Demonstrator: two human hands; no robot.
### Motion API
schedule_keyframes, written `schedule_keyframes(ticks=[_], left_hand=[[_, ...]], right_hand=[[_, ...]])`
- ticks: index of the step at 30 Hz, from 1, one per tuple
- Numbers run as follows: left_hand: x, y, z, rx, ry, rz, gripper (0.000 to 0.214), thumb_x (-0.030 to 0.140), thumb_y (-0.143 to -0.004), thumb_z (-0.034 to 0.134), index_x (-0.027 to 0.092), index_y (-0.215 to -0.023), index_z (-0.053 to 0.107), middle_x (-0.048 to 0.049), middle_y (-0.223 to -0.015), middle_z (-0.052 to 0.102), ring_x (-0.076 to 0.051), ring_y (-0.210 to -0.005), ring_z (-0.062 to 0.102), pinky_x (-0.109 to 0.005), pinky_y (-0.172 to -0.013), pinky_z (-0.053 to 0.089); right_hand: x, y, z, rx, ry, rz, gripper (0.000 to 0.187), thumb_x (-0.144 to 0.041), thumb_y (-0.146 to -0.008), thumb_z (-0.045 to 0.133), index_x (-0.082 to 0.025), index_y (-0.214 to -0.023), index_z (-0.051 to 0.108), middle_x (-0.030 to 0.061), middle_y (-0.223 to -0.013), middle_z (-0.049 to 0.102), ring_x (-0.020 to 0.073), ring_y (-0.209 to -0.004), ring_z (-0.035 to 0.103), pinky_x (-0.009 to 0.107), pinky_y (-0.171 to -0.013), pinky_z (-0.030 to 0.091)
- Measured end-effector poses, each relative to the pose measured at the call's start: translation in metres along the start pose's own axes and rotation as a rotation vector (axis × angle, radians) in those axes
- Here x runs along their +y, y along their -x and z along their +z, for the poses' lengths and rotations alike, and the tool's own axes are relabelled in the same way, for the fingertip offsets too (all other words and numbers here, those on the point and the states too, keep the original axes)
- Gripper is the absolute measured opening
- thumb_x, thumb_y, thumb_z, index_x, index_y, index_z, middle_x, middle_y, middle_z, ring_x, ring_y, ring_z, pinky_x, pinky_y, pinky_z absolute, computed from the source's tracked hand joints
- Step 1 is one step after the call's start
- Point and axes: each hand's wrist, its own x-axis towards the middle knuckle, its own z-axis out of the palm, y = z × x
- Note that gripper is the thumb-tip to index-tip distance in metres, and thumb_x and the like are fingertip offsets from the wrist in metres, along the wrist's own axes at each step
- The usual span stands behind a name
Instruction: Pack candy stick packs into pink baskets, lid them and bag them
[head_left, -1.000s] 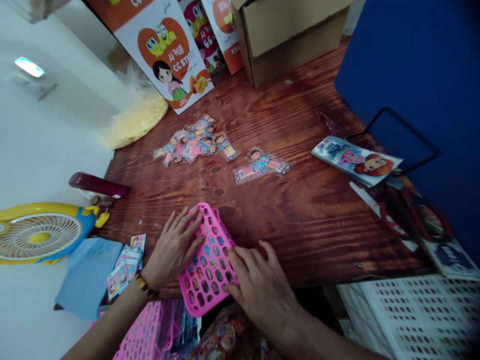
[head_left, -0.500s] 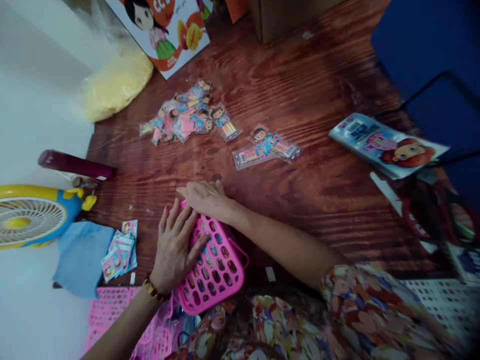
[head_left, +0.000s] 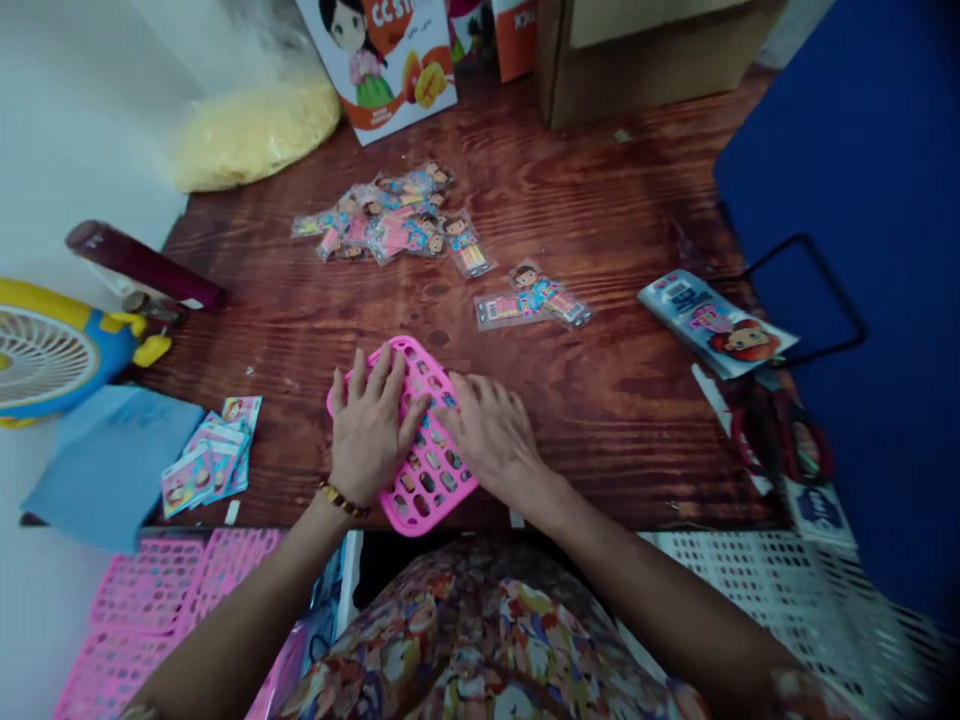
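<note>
A pink plastic basket with oval holes lies at the table's near edge, its holed face up; small colourful contents show through the holes. My left hand rests flat on its left part, fingers stretched out and apart. Against the basket's right side, my right hand has its thumb on the top and its fingers bent over the edge, with the fingertips partly hidden. Beyond the basket are small clear packets with pink and yellow sticks, and a pile of similar packets lies farther back.
Printed cards, a blue cloth and a yellow-blue fan are at left. Scissors and printed wrappers lie at right. A cardboard box stands behind. Pink baskets sit below the table's left edge.
My right hand has moved from the basket's far end to its right side. The left hand stays on top, its fingers more spread. The camera view has shifted and levelled.
</note>
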Motion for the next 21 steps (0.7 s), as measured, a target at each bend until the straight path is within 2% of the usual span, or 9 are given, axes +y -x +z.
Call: schedule_keyframes(ticks=[3, 6, 9, 11, 12, 14, 17, 19, 21], left_hand=[[0.003, -0.002, 0.000, 0.014, 0.023, -0.037, 0.059, 0.050, -0.098, 0.035, 0.018, -0.148, 0.039, -0.0091, -0.154, 0.041, -0.033, -0.147, 0.024, -0.058, -0.119, 0.016], [0.001, -0.003, 0.000, 0.045, 0.074, -0.074, 0.055, 0.049, -0.097, 0.039, 0.019, -0.142, 0.048, -0.0093, -0.150, 0.046, -0.034, -0.145, 0.028, -0.058, -0.120, 0.017], [-0.016, -0.005, -0.003, 0.031, 0.180, -0.095, 0.049, 0.045, -0.096, 0.043, 0.019, -0.136, 0.053, -0.0106, -0.149, 0.048, -0.034, -0.142, 0.034, -0.060, -0.116, 0.025], [-0.037, -0.010, -0.008, 0.023, 0.282, -0.080, 0.047, 0.042, -0.096, 0.042, 0.018, -0.134, 0.054, -0.0129, -0.146, 0.050, -0.030, -0.136, 0.044, -0.054, -0.112, 0.036], [-0.049, -0.013, -0.011, 0.033, 0.323, -0.066, 0.046, 0.040, -0.096, 0.041, 0.017, -0.133, 0.054, -0.0140, -0.144, 0.052, -0.027, -0.132, 0.049, -0.050, -0.110, 0.041], [-0.069, -0.020, -0.017, 0.067, 0.360, -0.028, 0.045, 0.037, -0.097, 0.038, 0.014, -0.132, 0.054, -0.0153, -0.138, 0.056, -0.023, -0.126, 0.054, -0.045, -0.107, 0.045], [-0.083, -0.034, -0.018, 0.080, 0.367, 0.053, 0.045, 0.034, -0.097, 0.037, 0.014, -0.134, 0.053, -0.0145, -0.141, 0.055, -0.021, -0.130, 0.051, -0.043, -0.112, 0.040], [-0.080, -0.043, -0.012, 0.044, 0.380, 0.131, 0.044, 0.034, -0.097, 0.040, 0.015, -0.135, 0.053, -0.0124, -0.146, 0.051, -0.020, -0.134, 0.048, -0.039, -0.115, 0.037], [-0.075, -0.048, -0.003, -0.005, 0.385, 0.190, 0.045, 0.035, -0.097, 0.042, 0.017, -0.137, 0.051, -0.0095, -0.149, 0.048, -0.018, -0.136, 0.046, -0.034, -0.115, 0.037]], right_hand=[[0.008, 0.007, 0.012, -0.007, -0.060, 0.028, 0.046, -0.042, -0.102, 0.037, -0.016, -0.139, 0.046, 0.0138, -0.131, 0.060, 0.0285, -0.119, 0.055, 0.044, -0.098, 0.043], [0.015, -0.008, 0.013, -0.041, -0.115, 0.004, 0.043, -0.042, -0.103, 0.035, -0.018, -0.135, 0.050, 0.0114, -0.129, 0.062, 0.0249, -0.117, 0.058, 0.039, -0.096, 0.044], [0.021, -0.025, 0.001, -0.163, -0.064, -0.075, 0.040, -0.045, -0.102, 0.037, -0.022, -0.129, 0.055, 0.0080, -0.126, 0.065, 0.0230, -0.113, 0.061, 0.036, -0.094, 0.046], [0.022, -0.030, -0.009, -0.221, 0.014, -0.125, 0.040, -0.046, -0.102, 0.037, -0.023, -0.129, 0.055, 0.0076, -0.125, 0.066, 0.0232, -0.111, 0.062, 0.037, -0.093, 0.046], [0.020, -0.030, -0.013, -0.209, 0.069, -0.137, 0.042, -0.046, -0.101, 0.038, -0.022, -0.131, 0.054, 0.0093, -0.126, 0.065, 0.0247, -0.112, 0.062, 0.040, -0.094, 0.046], [0.011, -0.025, -0.014, -0.091, 0.193, -0.151, 0.047, -0.046, -0.100, 0.040, -0.019, -0.136, 0.051, 0.0149, -0.131, 0.062, 0.0299, -0.119, 0.057, 0.049, -0.100, 0.042], [-0.013, -0.007, -0.002, 0.124, 0.329, -0.271, 0.051, -0.047, -0.097, 0.046, -0.016, -0.138, 0.051, 0.0193, -0.142, 0.053, 0.0379, -0.135, 0.040, 0.065, -0.109, 0.024], [-0.028, 0.006, 0.012, 0.141, 0.362, -0.387, 0.052, -0.050, -0.095, 0.049, -0.018, -0.137, 0.053, 0.0180, -0.147, 0.047, 0.0395, -0.140, 0.032, 0.070, -0.111, 0.015], [-0.035, 0.014, 0.026, 0.093, 0.388, -0.455, 0.055, -0.052, -0.093, 0.052, -0.019, -0.137, 0.053, 0.0173, -0.148, 0.046, 0.0398, -0.141, 0.031, 0.071, -0.111, 0.013]])
